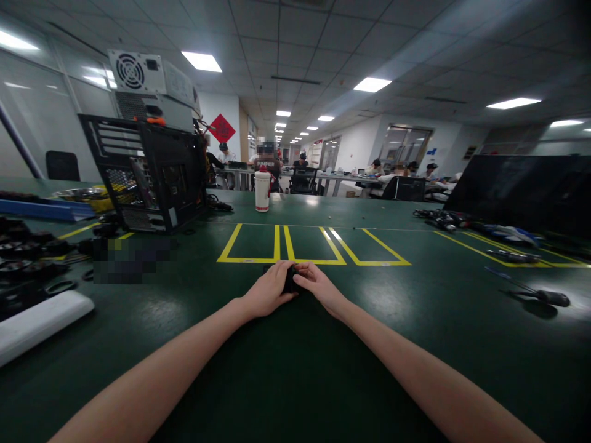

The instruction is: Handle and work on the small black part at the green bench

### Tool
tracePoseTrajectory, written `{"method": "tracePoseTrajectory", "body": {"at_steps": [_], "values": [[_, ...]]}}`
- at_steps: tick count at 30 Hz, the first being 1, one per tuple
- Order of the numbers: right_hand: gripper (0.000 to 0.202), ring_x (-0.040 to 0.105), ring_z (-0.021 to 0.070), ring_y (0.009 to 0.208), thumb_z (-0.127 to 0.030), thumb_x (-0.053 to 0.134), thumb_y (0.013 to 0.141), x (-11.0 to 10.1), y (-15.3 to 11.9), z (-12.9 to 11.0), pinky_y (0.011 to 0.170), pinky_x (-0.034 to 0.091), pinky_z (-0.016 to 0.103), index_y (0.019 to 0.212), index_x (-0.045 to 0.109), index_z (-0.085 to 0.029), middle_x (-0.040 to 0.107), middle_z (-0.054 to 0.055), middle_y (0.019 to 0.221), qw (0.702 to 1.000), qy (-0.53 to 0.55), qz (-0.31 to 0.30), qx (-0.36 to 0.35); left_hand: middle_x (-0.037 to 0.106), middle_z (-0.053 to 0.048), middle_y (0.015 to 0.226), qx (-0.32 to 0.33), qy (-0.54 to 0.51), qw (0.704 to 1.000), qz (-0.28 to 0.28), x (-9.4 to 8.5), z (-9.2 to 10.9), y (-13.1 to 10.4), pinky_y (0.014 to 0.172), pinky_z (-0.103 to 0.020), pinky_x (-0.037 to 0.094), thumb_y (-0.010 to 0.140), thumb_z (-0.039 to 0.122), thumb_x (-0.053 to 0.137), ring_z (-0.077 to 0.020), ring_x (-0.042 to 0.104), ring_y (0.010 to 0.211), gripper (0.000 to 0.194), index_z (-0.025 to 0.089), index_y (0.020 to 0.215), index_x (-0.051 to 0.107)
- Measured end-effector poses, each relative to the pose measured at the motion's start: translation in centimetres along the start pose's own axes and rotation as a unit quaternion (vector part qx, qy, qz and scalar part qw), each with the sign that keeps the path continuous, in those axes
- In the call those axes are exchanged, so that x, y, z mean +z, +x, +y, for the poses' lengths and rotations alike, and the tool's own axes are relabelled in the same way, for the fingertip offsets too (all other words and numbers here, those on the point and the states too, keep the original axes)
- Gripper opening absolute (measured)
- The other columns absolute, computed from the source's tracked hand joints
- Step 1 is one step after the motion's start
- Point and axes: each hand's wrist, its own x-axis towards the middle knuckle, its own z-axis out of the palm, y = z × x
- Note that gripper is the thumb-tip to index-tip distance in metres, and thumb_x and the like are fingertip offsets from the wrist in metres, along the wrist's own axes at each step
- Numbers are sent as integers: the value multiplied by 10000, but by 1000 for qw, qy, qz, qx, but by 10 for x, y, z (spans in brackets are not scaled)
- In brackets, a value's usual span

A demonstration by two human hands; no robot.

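Both my hands meet over a small black object [290,282] on the green table [286,369], just in front of the yellow tape outlines [281,261]. My left hand [271,288] curls over its left side, thumb toward me. From the right, my right hand [318,286] presses thumb and fingers against it. Much of the object is hidden by my fingers, and I cannot make out its kind. A bit of black also shows behind my left fingers.
At the left stand a black computer case [152,166] with power supplies [148,80] on top and a white bar [41,326]. A white bottle [262,191] stands farther back. To the right lie a screwdriver [549,298], cables [443,218] and a dark screen [526,197]. People sit beyond.
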Motion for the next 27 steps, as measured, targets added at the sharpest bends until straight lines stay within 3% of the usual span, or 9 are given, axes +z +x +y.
{"method": "tracePoseTrajectory", "body": {"at_steps": [9, 17, 27], "values": [[429, 499, 159, 970, -146, 668, 562, 0, 1, 2, 874, 372, 354, 923, 450, -223, 521, 6, 985, 998, 49, -39, -17, 400, -92, 1162, 1, 0, 1000, -2, 0, 2, 1, 936, -408, 348, 713, 240, 585, -232, 414, 1087, 580, 192, 1194, 264], [360, 500, 161, 966, -257, 597, 675, 1, 0, 3, 856, 388, 354, 999, 441, -237, 522, 15, 950, 999, 35, -22, -9, 391, -95, 1177, 2, -8, 1000, 1, 2, -1, 1, 913, -437, 363, 727, 268, 568, -242, 417, 1089, 568, 206, 1198, 256], [337, 497, 154, 960, -107, 559, 614, 1, 0, 0, 868, 376, 332, 927, 478, -201, 531, 14, 978, 1000, 14, -6, -7, 390, -90, 1177, -6, -1, 1000, -1, 2, -1, 1, 925, -438, 349, 723, 283, 569, -244, 412, 1095, 580, 213, 1199, 245]]}}
